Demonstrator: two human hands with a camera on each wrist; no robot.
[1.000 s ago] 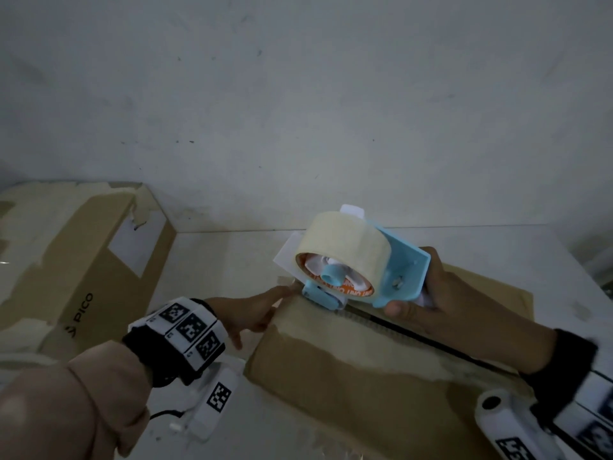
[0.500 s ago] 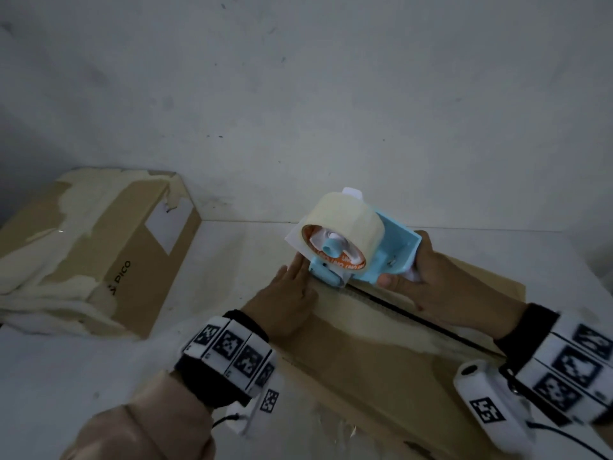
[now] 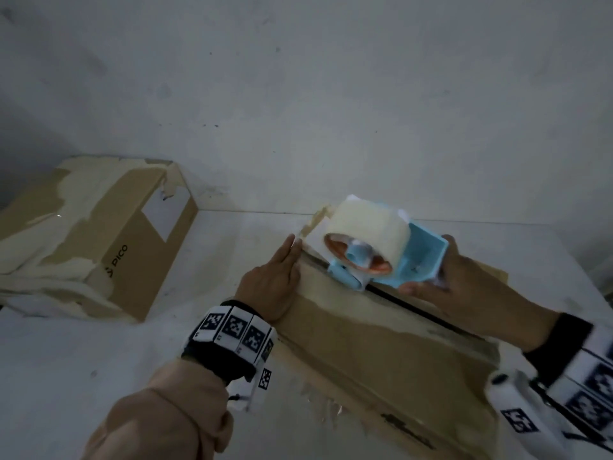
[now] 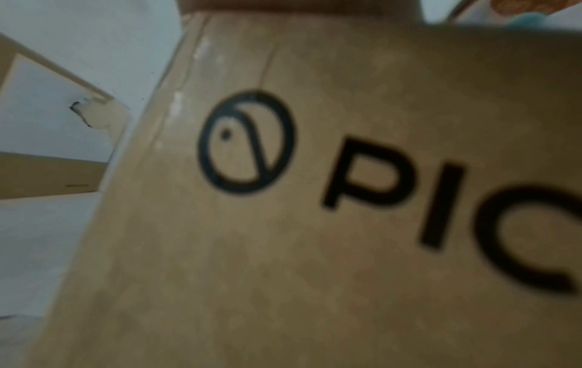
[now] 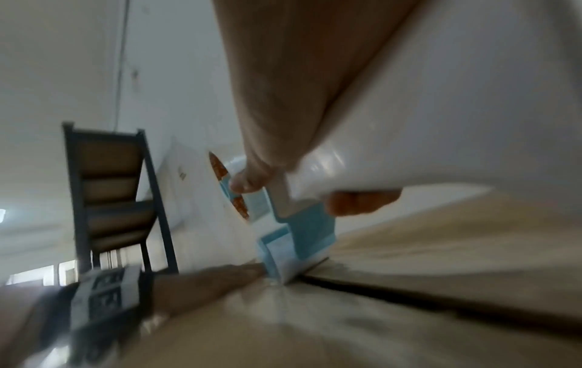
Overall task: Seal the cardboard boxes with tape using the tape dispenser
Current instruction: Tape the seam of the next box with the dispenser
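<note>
A brown cardboard box (image 3: 374, 353) lies in front of me, its two top flaps meeting at a dark seam (image 3: 418, 305). My right hand (image 3: 464, 283) grips the handle of a light blue tape dispenser (image 3: 374, 250) carrying a wide pale tape roll, its front edge on the seam near the box's far left end. My left hand (image 3: 275, 280) lies flat with straight fingers on the box's left end, beside the dispenser. The left wrist view shows the box's side (image 4: 315, 224) with black lettering. In the right wrist view the dispenser's blue nose (image 5: 296, 249) meets the seam.
A second cardboard box (image 3: 99, 240), covered in patches of old tape, lies on the white surface (image 3: 83, 360) at the left by the wall. A dark chair (image 5: 107, 199) shows in the right wrist view. The wall runs close behind both boxes.
My left hand moved from the box's side up onto its left end and flattened there. The dispenser came down onto the seam at the far end.
</note>
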